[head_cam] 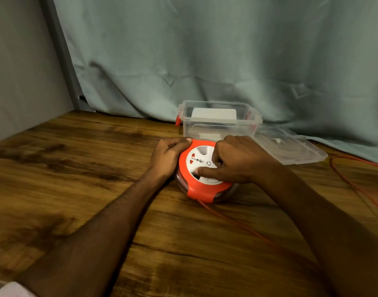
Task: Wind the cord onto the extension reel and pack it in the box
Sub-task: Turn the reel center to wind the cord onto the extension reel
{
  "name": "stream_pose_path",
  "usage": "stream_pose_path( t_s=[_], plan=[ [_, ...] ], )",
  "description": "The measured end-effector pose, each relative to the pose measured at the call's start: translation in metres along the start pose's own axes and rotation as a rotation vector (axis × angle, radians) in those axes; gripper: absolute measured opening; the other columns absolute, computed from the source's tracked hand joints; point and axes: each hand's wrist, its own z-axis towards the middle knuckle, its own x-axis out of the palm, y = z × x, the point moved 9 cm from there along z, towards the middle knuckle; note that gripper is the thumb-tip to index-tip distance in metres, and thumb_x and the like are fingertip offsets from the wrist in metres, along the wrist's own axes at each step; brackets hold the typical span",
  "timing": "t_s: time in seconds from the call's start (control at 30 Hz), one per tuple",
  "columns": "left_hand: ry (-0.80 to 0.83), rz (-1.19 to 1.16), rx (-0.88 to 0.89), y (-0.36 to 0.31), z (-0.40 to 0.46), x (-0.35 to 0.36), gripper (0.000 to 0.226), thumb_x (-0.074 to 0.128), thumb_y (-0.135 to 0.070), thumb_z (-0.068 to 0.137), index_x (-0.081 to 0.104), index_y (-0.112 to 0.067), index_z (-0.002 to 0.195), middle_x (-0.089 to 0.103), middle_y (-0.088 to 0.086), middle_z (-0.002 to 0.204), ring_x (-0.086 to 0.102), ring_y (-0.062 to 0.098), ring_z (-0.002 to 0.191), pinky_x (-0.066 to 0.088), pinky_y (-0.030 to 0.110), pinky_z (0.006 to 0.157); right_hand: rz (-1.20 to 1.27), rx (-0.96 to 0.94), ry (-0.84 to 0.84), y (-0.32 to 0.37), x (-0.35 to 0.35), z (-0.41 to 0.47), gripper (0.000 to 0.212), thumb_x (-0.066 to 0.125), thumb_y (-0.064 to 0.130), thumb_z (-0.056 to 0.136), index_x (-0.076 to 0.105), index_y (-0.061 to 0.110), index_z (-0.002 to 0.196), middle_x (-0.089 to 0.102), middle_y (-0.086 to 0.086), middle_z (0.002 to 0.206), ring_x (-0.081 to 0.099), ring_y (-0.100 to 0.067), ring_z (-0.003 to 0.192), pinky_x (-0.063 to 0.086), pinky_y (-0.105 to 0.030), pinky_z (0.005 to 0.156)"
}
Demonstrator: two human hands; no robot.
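A round orange extension reel [202,190] with a white socket face lies flat on the wooden table [76,168]. My left hand [170,156] grips the reel's left rim, thumb over the top edge. My right hand [240,158] rests on the white face, fingers curled into it and thumb stretched across the disc. A thin orange cord [237,224] leaves the reel's near side, runs toward me under my right arm and shows again in loops at the table's right edge. Behind the reel stands an open clear plastic box [218,118] with red latches.
The box's clear lid [291,146] lies flat to the right of the box. A grey-green curtain [205,61] hangs along the back of the table. A grey wall closes the left side.
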Motion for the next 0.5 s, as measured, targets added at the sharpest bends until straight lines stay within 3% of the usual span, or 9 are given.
stream_pose_path(
  t_s=[0.1, 0.2, 0.3, 0.33, 0.4, 0.5],
  plan=[
    [-0.010, -0.003, -0.006, 0.001, 0.001, -0.002, 0.032, 0.069, -0.029, 0.085, 0.082, -0.003, 0.096, 0.080, 0.022, 0.097, 0.074, 0.048, 0.099, 0.057, 0.063, 0.094, 0.003, 0.004, 0.005, 0.002, 0.000, 0.001, 0.067, 0.052, 0.081, 0.082, 0.041, 0.023, 0.051, 0.039, 0.007, 0.056, 0.037, -0.007, 0.054, 0.025, -0.032, 0.054],
    [-0.003, -0.044, -0.031, 0.001, -0.001, 0.000, 0.030, 0.068, -0.026, 0.085, 0.082, -0.001, 0.095, 0.079, 0.024, 0.096, 0.074, 0.038, 0.091, 0.057, 0.059, 0.092, 0.029, 0.003, -0.010, -0.004, -0.004, 0.000, 0.063, 0.057, 0.080, 0.080, 0.050, 0.022, 0.055, 0.047, 0.007, 0.056, 0.044, -0.007, 0.056, 0.028, -0.030, 0.055],
    [-0.004, -0.064, -0.041, 0.000, -0.002, 0.001, 0.024, 0.068, -0.020, 0.090, 0.081, 0.000, 0.095, 0.079, 0.025, 0.095, 0.072, 0.035, 0.086, 0.057, 0.054, 0.089, 0.125, -0.021, 0.020, -0.009, -0.015, -0.004, 0.025, 0.075, 0.053, 0.077, 0.068, 0.032, 0.087, 0.049, 0.016, 0.064, 0.047, -0.003, 0.063, 0.029, -0.024, 0.055],
    [-0.002, -0.062, -0.040, -0.001, -0.002, 0.001, 0.022, 0.067, -0.016, 0.094, 0.081, 0.000, 0.095, 0.079, 0.025, 0.095, 0.073, 0.035, 0.085, 0.057, 0.052, 0.087, 0.151, -0.020, 0.042, -0.013, -0.016, -0.004, 0.028, 0.078, 0.042, 0.076, 0.069, 0.038, 0.102, 0.047, 0.019, 0.065, 0.046, 0.000, 0.064, 0.031, -0.023, 0.056],
    [-0.002, -0.060, -0.043, -0.002, -0.003, 0.001, 0.020, 0.064, -0.012, 0.098, 0.082, -0.002, 0.094, 0.079, 0.024, 0.093, 0.073, 0.034, 0.082, 0.057, 0.047, 0.083, 0.184, -0.018, 0.096, -0.019, -0.013, -0.004, 0.053, 0.077, 0.031, 0.075, 0.063, 0.048, 0.123, 0.043, 0.024, 0.069, 0.044, 0.005, 0.066, 0.034, -0.021, 0.057],
    [0.001, -0.050, -0.030, -0.003, -0.003, 0.001, 0.020, 0.064, -0.011, 0.098, 0.081, -0.003, 0.092, 0.079, 0.024, 0.092, 0.072, 0.033, 0.081, 0.056, 0.044, 0.082, 0.187, -0.034, 0.135, -0.020, -0.006, -0.003, 0.063, 0.077, 0.034, 0.076, 0.056, 0.053, 0.133, 0.047, 0.028, 0.078, 0.050, 0.001, 0.073, 0.037, -0.020, 0.059]
  ],
)
